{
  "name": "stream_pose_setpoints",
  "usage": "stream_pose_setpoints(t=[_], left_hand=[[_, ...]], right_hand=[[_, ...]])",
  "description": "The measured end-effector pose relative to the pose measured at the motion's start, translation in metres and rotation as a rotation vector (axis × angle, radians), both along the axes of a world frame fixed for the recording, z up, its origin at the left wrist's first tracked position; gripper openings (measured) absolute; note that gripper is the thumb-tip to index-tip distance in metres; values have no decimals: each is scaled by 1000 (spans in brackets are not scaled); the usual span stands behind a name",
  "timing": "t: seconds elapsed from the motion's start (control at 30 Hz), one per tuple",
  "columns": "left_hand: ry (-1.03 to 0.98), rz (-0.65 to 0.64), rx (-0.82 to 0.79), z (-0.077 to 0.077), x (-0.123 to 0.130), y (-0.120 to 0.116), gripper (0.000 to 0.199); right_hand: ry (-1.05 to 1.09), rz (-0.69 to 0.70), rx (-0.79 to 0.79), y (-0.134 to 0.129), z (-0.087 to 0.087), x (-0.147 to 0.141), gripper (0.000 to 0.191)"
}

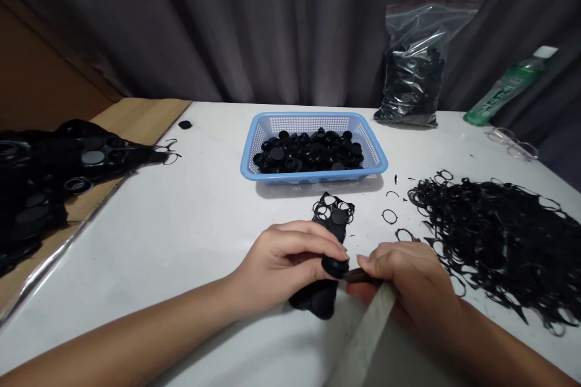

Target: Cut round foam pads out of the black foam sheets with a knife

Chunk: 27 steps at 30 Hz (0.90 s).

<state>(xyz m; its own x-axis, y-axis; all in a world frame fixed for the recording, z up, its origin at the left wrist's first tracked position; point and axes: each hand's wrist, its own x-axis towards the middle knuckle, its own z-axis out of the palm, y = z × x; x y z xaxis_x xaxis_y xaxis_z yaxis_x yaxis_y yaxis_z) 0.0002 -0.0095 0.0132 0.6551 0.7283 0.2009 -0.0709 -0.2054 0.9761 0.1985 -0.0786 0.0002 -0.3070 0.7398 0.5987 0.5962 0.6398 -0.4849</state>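
Dark drapery (209, 30) backs our white surface (181, 211): one black heap (49, 175) at left, our left hand (285, 254) pinching one squat, round black cap (334, 266) over one black strip (318, 301), our right hand (403, 272) gripping one slim tool (358, 276) at the cap's edge, one tangled black pile (499, 242) rightmost.

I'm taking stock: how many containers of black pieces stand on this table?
2: the blue basket in the middle, and the clear bag farther back, right of the basket.

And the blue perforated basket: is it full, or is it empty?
Neither, it is partly filled. Black round parts are heaped inside the blue perforated basket, but bare wall shows above them at the back.
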Motion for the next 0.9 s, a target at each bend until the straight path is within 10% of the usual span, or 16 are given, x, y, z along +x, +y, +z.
stream_pose_setpoints(t=[0.9], left_hand=[[-25,-15,186,3,0,1,31]], right_hand=[[-40,-30,-3,0,1,-1,19]])
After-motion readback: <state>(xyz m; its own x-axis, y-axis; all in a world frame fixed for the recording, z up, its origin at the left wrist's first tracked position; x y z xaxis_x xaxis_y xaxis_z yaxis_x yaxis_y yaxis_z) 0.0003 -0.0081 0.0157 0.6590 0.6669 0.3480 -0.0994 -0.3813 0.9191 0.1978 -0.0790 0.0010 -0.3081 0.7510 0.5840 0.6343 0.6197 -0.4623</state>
